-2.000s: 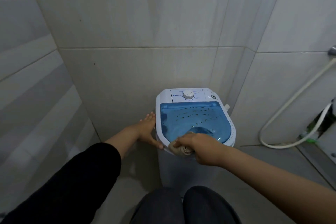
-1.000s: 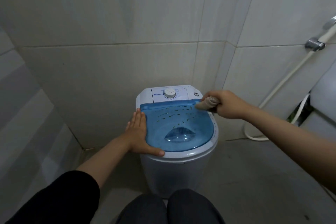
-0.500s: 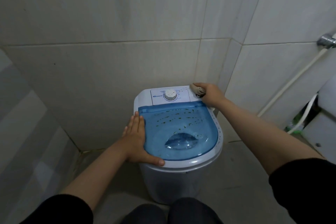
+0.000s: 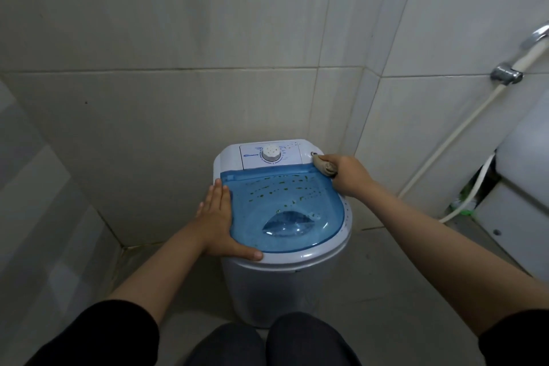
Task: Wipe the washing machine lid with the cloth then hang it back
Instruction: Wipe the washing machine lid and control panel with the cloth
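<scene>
A small white washing machine (image 4: 267, 285) stands in the tiled corner, closed by a translucent blue lid (image 4: 285, 205) speckled with dark spots. Behind the lid is a white control panel with a round dial (image 4: 271, 153). My right hand (image 4: 347, 175) is shut on a bunched beige cloth (image 4: 322, 164), pressing it on the machine's back right corner where the lid meets the panel. My left hand (image 4: 221, 220) lies flat with fingers together on the lid's left rim, thumb along the front edge.
Tiled walls close in behind and to the left. A white hose (image 4: 463, 134) runs down the right wall from a metal fitting (image 4: 506, 74). A white appliance (image 4: 523, 187) stands at the right. My knees (image 4: 267, 345) are at the bottom.
My right hand carried the cloth from the lid's front edge to the back right corner, now slightly lower at the lid's hinge edge. My left hand moved onto the lid's left rim and stayed.
</scene>
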Tool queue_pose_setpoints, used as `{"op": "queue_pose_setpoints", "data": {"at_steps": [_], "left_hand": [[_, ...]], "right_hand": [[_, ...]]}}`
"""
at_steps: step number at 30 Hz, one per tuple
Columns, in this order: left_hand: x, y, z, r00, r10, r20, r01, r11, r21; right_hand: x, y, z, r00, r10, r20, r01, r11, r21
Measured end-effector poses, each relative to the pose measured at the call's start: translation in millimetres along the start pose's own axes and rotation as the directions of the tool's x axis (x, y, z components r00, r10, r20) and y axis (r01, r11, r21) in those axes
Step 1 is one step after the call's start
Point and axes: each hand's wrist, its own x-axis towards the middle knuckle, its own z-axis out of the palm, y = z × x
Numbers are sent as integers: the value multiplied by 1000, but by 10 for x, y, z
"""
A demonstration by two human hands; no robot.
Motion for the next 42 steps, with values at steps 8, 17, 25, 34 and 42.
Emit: {"op": "queue_pose_setpoints", "data": {"at_steps": [8, 17, 25, 34, 42], "left_hand": [[58, -5, -87, 1000, -7, -21, 7, 1000, -13], [104, -81, -133, 999, -35, -39, 35, 999, -12], [117, -97, -128, 999, -32, -41, 32, 999, 1], [91, -77, -130, 999, -29, -45, 29, 999, 14], [99, -77, -106, 998, -39, -57, 39, 999, -4]], "right_hand": [[-304, 69, 0, 1000, 6, -29, -6, 1000, 6], [-739, -75, 55, 998, 9, -65, -4, 997, 80], [-1312, -413, 100, 994, 5, -106, -1, 999, 39], [-1637, -927, 381, 995, 100, -17, -102, 984, -149], [-1648, -1409, 204, 973, -79, 215, 81, 997, 3]]}}
